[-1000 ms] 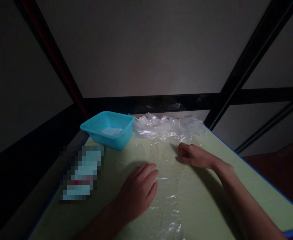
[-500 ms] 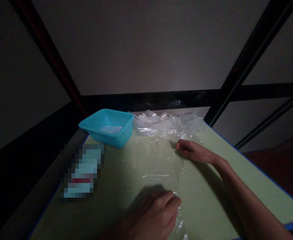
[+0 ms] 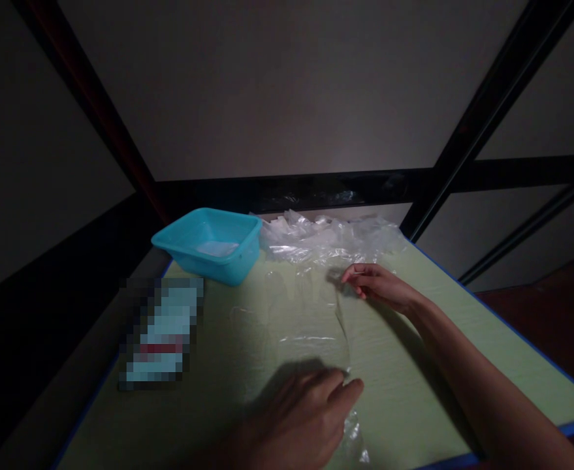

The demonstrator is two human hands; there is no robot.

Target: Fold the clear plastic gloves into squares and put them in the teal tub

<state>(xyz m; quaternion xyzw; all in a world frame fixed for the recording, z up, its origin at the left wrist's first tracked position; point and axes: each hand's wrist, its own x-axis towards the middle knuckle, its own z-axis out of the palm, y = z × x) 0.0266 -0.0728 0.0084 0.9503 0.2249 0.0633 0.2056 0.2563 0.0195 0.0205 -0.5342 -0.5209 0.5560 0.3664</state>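
On a pale green table (image 3: 399, 398) edged in blue, a clear plastic glove (image 3: 306, 320) lies spread flat; its finger lobes point to the far side, its lower part runs under the near hand; thin, hard to make out except by glints and a bright crease across its middle. Left hand (image 3: 311, 414) low over the glove's near part, back of the hand up, fingers curled, thumb and forefinger by the right edge; cannot tell whether they pinch the film. Right hand (image 3: 372, 284) farther off, just at the glove's upper right edge; fingers bent, fingertips close to the thumb; a grip on the film cannot be told either.

Beyond the finger lobes, a crumpled heap of clear plastic (image 3: 335, 238) along the far edge; to its left, near the corner, a turquoise basket (image 3: 242, 264), a white item (image 3: 217, 249) inside; nearer, at the table's left, a pale blue-green object (image 3: 169, 320) with a red band, pixelated beyond reading.
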